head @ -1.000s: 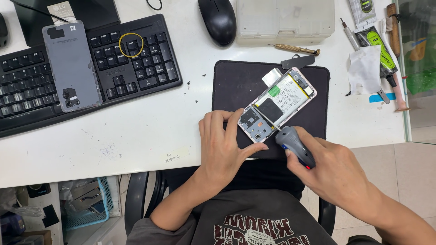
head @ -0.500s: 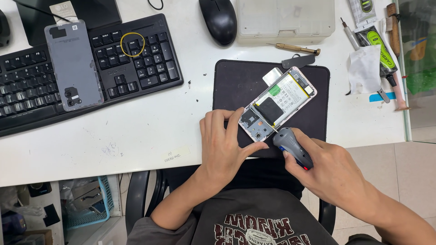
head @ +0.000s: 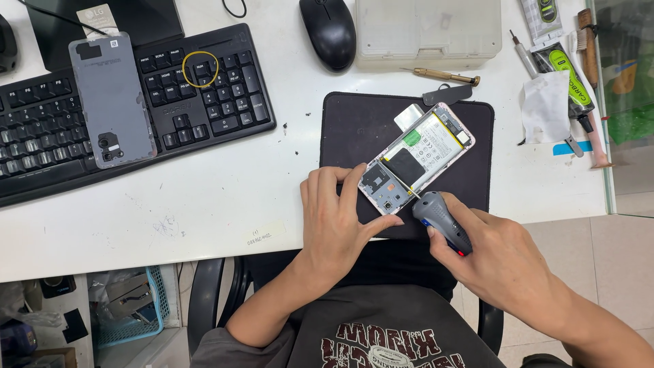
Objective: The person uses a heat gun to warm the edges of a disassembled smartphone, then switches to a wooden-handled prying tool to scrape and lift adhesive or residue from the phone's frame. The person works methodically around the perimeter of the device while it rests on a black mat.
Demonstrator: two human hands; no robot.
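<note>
From the head camera, an opened phone (head: 417, 158) lies tilted on a dark mat (head: 354, 129) near the front edge of the white table (head: 204, 204), its back removed so the battery and boards show. The left hand (head: 335, 228) rests on the mat at the phone's lower end, its grip closed lightly on the frame, fingers against the lower-left edge and thumb below the corner. The right hand (head: 501, 262) has its grip wrapped firmly around a grey electric screwdriver (head: 441, 221), whose thin bit touches the phone's lower part.

Further left, the phone's grey back cover (head: 112, 99) lies across a black keyboard (head: 197, 88), with a yellow rubber band (head: 199, 69) on the keys. A black mouse (head: 328, 31), a pale plastic box (head: 429, 31) and a small brass-handled screwdriver (head: 443, 75) sit behind the mat.
</note>
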